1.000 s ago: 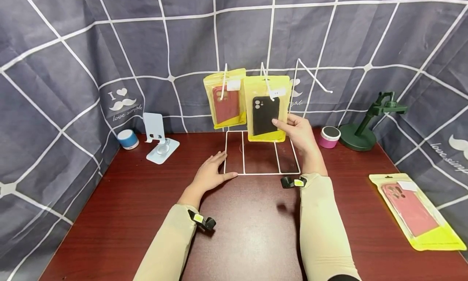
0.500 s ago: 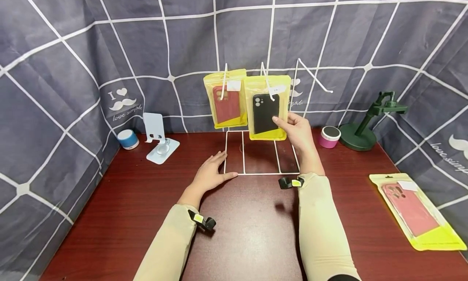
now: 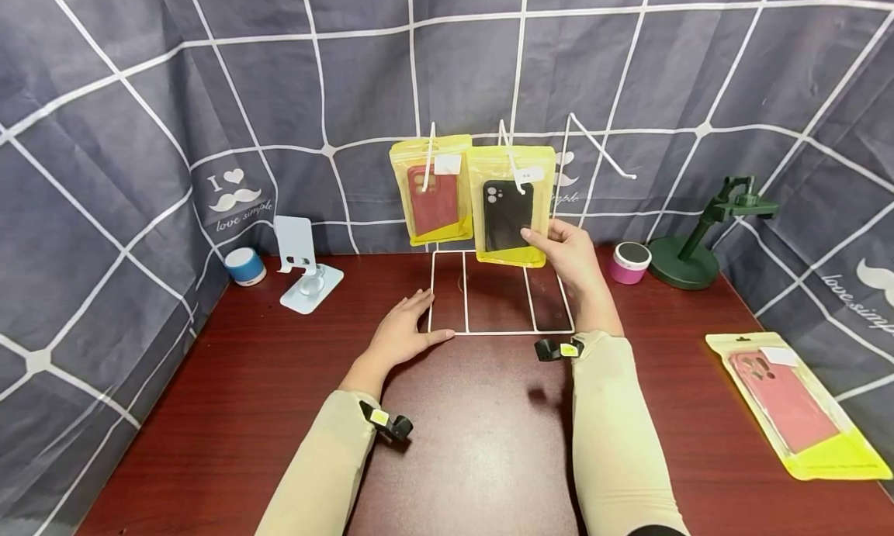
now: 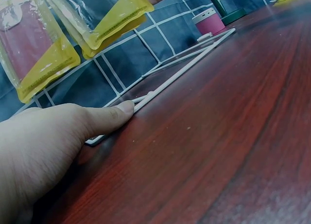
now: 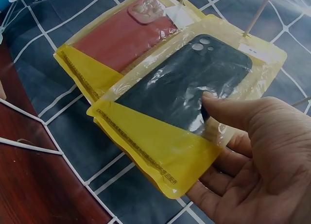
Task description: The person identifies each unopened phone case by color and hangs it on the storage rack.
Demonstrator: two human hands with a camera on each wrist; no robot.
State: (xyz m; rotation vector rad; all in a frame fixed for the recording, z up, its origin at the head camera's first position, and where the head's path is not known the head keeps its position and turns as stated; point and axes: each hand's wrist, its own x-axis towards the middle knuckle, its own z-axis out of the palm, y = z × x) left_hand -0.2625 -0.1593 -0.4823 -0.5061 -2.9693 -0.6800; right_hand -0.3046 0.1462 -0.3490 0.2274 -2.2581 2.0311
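While pinched by right hand on middle hook, black-case pack hangs; left hand, flat, steadies rack. Next: release cleanly.

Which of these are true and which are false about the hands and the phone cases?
1. The right hand holds the packet with the black case. True.
2. The left hand is lifted high in the air. False: it lies flat on the table, its thumb against the base of the white wire rack.
3. Two yellow packets hang on the rack. True: the black one and the packet with the red case beside it.
4. The third hook also has a packet. False: it is bare.
5. Another packet with a pinkish-red case lies on the table near the left hand. False: it lies far over on the right.
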